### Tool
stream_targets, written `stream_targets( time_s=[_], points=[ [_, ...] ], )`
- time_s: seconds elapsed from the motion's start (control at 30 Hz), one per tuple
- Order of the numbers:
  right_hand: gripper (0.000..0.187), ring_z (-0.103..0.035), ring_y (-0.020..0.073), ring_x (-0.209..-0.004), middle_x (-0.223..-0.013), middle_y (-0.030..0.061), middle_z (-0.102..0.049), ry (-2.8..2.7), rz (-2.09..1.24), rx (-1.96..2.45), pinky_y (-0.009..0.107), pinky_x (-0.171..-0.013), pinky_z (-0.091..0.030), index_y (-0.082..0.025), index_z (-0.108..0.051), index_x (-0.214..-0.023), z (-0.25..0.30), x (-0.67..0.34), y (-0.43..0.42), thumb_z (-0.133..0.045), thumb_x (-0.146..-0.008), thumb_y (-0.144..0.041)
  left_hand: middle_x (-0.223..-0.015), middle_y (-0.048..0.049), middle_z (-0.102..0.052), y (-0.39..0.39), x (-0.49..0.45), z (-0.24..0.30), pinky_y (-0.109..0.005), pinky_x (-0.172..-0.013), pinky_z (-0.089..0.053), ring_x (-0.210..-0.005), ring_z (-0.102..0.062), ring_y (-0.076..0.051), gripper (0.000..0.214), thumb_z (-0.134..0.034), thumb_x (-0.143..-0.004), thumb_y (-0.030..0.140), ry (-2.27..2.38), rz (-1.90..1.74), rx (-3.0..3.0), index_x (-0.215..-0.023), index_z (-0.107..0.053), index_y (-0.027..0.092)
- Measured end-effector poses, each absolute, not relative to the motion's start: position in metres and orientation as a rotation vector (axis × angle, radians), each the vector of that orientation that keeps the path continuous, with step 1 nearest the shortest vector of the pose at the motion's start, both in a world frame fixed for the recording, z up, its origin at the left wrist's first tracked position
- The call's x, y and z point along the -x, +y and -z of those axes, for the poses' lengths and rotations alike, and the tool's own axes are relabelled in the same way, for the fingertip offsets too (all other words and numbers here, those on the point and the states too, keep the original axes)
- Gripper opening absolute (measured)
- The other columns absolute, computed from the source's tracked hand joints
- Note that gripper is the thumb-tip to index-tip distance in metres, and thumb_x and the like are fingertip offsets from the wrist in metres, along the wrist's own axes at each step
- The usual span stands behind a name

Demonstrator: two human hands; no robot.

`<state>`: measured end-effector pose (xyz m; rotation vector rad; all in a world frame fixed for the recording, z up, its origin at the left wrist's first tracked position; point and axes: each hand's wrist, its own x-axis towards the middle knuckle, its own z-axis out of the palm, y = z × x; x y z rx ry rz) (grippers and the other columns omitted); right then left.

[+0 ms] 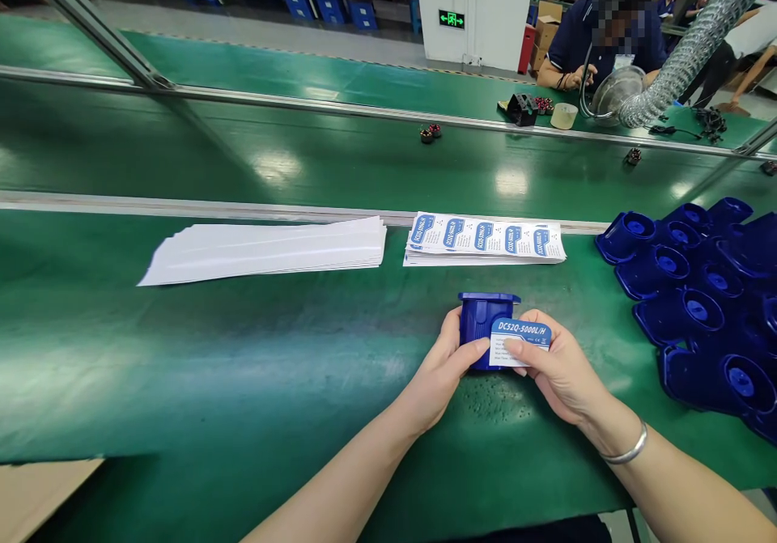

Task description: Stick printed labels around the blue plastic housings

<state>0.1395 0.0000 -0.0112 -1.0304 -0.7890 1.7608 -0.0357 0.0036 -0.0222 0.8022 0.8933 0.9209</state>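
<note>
My left hand (446, 365) is closed around the left side of a dark blue plastic housing (479, 316), just above the green table. Its thumb lies across the front, at the left edge of a label. That blue and white label (515, 331), printed DC52Q-5000L/H, is pinched in my right hand (562, 369), thumb on its face. The label overlaps the front right of the housing; I cannot tell how much of it is stuck down. Beyond my hands lies a stack of printed label sheets (486, 239).
Left of the label sheets is a pile of blank white sheets (273, 248). Many blue housings (698, 308) crowd the table's right side. Behind a metal rail runs a green belt (340, 154) with small parts (427, 135). A co-worker (567, 49) sits across, near a flexible duct (698, 49).
</note>
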Motion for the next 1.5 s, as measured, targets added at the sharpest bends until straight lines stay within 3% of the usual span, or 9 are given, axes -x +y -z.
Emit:
stream_targets(
  time_s=[0.53, 1.5],
  points=[
    [0.037, -0.044, 0.0085, -0.059, -0.062, -0.0057, -0.054, -0.782, -1.756, 1.036, 0.022, -0.059, -0.032, -0.019, -0.057, -0.082, 0.0118, -0.1392, -0.0008, -0.089, -0.072, -0.033, -0.129, -0.0083, -0.063, 0.0028, 0.0365, 0.0281, -0.046, -0.104, -0.043, -0.123, -0.054, -0.032, 0.059, -0.069, -0.087, 0.044, 0.855, -0.962, -0.762, -0.137, -0.046, 0.022],
    [0.037, -0.046, 0.0098, -0.060, -0.065, -0.0052, -0.055, -0.748, -1.752, 1.052, 0.023, -0.059, -0.034, -0.020, -0.058, -0.082, 0.0118, -0.1385, -0.0025, -0.090, -0.070, -0.035, -0.131, -0.0086, -0.061, 0.0016, 0.0358, 0.0277, -0.045, -0.106, -0.043, -0.127, -0.051, -0.033, 0.058, -0.070, -0.086, 0.042, 0.876, -0.973, -0.788, -0.136, -0.049, 0.022]
  ],
)
